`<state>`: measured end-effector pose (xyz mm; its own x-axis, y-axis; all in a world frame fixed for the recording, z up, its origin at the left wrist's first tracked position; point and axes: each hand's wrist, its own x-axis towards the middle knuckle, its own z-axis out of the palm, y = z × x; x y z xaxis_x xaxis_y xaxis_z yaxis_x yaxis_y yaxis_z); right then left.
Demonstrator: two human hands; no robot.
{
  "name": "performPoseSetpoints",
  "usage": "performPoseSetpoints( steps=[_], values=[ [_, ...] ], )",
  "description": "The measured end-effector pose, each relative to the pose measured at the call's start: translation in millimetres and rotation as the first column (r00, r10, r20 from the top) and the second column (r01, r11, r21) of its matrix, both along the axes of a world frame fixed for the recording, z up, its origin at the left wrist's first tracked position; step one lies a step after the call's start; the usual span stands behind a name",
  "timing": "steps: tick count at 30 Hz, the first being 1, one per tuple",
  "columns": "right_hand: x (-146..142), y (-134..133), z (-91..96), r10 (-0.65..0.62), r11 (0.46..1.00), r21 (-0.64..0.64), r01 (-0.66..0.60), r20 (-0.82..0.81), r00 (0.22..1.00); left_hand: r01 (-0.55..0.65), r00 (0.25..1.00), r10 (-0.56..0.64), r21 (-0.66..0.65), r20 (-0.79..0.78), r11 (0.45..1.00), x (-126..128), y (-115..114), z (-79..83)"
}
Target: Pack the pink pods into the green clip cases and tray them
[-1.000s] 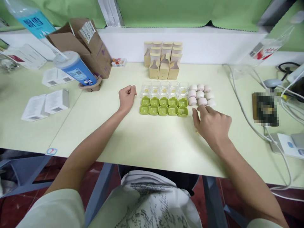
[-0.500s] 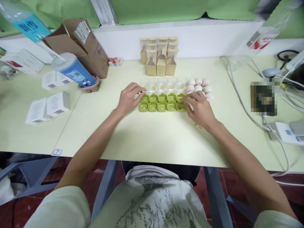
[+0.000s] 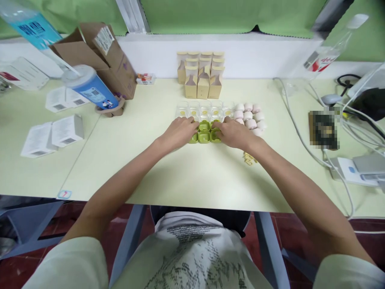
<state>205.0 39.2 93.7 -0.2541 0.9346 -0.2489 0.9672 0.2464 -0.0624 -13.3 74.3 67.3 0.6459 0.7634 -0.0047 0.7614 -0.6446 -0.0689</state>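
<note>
Small green hinged cases (image 3: 204, 137) stand side by side on the table, lids and bases forming two rows. My left hand (image 3: 182, 131) reaches over their left end, its bent fingers closed at a case in the second column. From the other side my right hand (image 3: 234, 132) bends its fingers onto a case near the right end. Both hands cover the outer cases, and their thumbs are mostly hidden. Clear plastic pieces (image 3: 205, 110) with yellow spots line up just behind. Rounded pale pink and white pieces (image 3: 248, 116) sit in a group beyond my right hand.
Open tan cartons (image 3: 203, 86) stand at the back. Small yellow pieces (image 3: 249, 159) lie beneath my right forearm. A blue cup (image 3: 96, 90) in a holder, a brown box (image 3: 117, 68) and white boxes (image 3: 67, 130) are left. Cables (image 3: 296, 116) and a clear bottle (image 3: 327, 56) are right.
Both hands have moved inward along the green cases, the left to the right and the right to the left. More yellow pieces now show below my right forearm. The view has shifted slightly.
</note>
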Motion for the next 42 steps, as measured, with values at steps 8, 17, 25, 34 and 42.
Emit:
performPoseSetpoints(
  steps=[8, 17, 25, 34, 42],
  values=[
    [-3, 3, -11.1, 0.139, 0.988, 0.058, -0.141, 0.039, 0.99, 0.066, 0.997, -0.067, 0.049, 0.028, 0.997, -6, 3, -14.7],
    [-5, -20, -15.1, 0.201, 0.978, 0.041, -0.203, 0.052, 0.978, 0.077, 0.995, -0.074, 0.038, -0.059, 0.996, -10, -27, -14.9],
    [-10, -82, -9.4, 0.276, 0.961, -0.018, -0.276, 0.114, 0.954, 0.113, 0.989, -0.107, 0.052, -0.106, 0.992, -19, -102, -13.2],
    [-5, -105, -2.9, 0.303, 0.953, -0.054, -0.299, 0.113, 0.946, 0.132, 0.988, -0.13, 0.011, -0.088, 0.991, -31, -120, -0.1],
    [17, -90, 33.6, 0.207, 0.971, 0.142, -0.194, -0.078, 0.975, 0.015, 0.962, 0.029, -0.158, 0.272, 0.987, -80, -82, 9.2]
  ],
)
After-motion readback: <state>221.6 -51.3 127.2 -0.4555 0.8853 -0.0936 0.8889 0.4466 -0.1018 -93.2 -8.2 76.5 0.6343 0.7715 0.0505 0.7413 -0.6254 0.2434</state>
